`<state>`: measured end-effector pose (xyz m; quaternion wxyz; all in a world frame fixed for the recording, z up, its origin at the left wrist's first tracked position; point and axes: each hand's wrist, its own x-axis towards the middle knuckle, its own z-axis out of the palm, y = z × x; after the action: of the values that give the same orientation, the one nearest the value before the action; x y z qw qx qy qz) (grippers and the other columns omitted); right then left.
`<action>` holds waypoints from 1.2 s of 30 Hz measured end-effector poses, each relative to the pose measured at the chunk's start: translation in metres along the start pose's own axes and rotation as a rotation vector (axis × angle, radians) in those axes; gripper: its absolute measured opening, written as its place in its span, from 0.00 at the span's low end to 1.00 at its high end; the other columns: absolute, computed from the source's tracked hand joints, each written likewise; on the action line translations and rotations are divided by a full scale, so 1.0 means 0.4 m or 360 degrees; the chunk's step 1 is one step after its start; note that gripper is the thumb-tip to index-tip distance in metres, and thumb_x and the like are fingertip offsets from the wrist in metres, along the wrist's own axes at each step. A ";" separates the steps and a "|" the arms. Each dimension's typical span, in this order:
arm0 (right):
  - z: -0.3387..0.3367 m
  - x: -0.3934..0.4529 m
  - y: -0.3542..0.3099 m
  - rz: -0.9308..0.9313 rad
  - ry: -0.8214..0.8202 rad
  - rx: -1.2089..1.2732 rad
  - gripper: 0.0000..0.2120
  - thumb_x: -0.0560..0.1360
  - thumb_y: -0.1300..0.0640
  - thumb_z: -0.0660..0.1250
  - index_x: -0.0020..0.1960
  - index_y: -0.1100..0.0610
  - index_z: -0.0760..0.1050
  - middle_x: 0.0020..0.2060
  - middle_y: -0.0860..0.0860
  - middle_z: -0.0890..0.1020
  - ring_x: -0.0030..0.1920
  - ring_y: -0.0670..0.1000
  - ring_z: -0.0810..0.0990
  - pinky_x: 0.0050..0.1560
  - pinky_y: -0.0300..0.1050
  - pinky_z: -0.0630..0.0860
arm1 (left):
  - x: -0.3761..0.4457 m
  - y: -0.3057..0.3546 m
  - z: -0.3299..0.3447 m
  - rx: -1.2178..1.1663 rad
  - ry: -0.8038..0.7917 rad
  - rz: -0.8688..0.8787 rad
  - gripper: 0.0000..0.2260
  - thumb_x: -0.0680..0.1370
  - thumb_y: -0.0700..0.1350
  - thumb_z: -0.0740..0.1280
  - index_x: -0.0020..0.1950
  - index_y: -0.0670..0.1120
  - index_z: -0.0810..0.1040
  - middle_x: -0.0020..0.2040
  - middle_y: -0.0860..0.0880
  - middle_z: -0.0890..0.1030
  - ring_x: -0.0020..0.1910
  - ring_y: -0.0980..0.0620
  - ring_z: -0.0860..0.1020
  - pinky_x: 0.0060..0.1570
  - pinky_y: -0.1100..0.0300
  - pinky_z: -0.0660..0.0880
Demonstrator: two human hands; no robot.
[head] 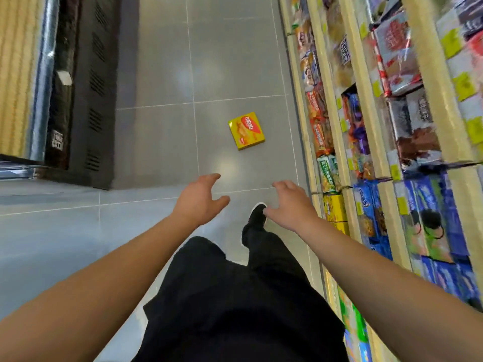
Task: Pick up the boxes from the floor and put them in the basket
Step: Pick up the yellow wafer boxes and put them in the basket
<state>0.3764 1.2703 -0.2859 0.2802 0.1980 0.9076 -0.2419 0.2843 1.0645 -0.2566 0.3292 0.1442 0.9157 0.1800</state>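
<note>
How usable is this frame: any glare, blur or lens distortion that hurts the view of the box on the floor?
Head view: the yellow box is fairly sharp; soft glare patches on the floor tiles sit near it, not over it; the shelves at right are motion-smeared and bowed by the wide lens; both forearms look stretched.

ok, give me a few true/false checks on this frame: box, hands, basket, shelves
1. The yellow box lies flat on the tiled floor. True.
2. The left hand is gripping the box. False: it holds nothing, its fingers spread and apart from the box.
3. The right hand also holds nothing. True.
4. The basket sits beside the box. False: no basket is in view.
5. Stocked shelves run along the person's right side. True.
6. Two boxes lie on the floor. False: only one shows.
</note>
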 end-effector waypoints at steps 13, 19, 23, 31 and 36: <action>-0.265 0.637 -0.091 0.0050 -0.0221 -0.0040 0.37 0.72 0.44 0.70 0.75 0.55 0.62 0.71 0.54 0.68 0.70 0.57 0.66 0.68 0.50 0.67 | 0.627 0.051 -0.171 -0.0344 -0.0096 -0.0231 0.29 0.76 0.53 0.67 0.75 0.48 0.64 0.70 0.47 0.72 0.67 0.46 0.71 0.64 0.57 0.67; -0.279 0.902 -0.124 0.0230 -0.0242 0.0086 0.34 0.71 0.47 0.71 0.73 0.57 0.66 0.68 0.56 0.70 0.68 0.58 0.69 0.67 0.48 0.67 | 0.927 0.004 -0.186 -0.0423 -0.0185 -0.0235 0.24 0.76 0.51 0.68 0.70 0.47 0.70 0.65 0.44 0.76 0.64 0.44 0.73 0.59 0.56 0.70; -0.238 1.100 -0.076 0.0287 -0.0339 0.0088 0.34 0.72 0.48 0.70 0.74 0.58 0.65 0.69 0.58 0.69 0.69 0.59 0.69 0.69 0.48 0.65 | 1.113 -0.051 -0.108 -0.0448 -0.0272 -0.0348 0.27 0.74 0.50 0.69 0.72 0.48 0.69 0.68 0.44 0.74 0.66 0.44 0.71 0.62 0.56 0.67; 0.029 1.557 0.110 0.0229 -0.0480 -0.0046 0.31 0.70 0.50 0.70 0.71 0.55 0.68 0.65 0.59 0.73 0.65 0.61 0.72 0.65 0.51 0.71 | 1.464 -0.202 0.218 -0.0489 -0.0300 -0.0590 0.28 0.74 0.50 0.69 0.73 0.48 0.68 0.70 0.46 0.73 0.68 0.46 0.70 0.64 0.56 0.66; 0.281 1.790 0.253 0.0341 -0.0450 0.0125 0.28 0.68 0.48 0.70 0.66 0.53 0.71 0.61 0.56 0.75 0.64 0.58 0.73 0.61 0.49 0.71 | 1.660 -0.297 0.483 -0.0584 -0.0376 -0.0672 0.29 0.75 0.51 0.69 0.74 0.47 0.65 0.68 0.45 0.74 0.65 0.44 0.72 0.61 0.54 0.68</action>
<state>-0.0745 1.4502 -0.8336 0.4211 0.2683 0.8228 -0.2714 -0.0988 1.2575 -0.8117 0.4841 -0.0913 0.8329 0.2520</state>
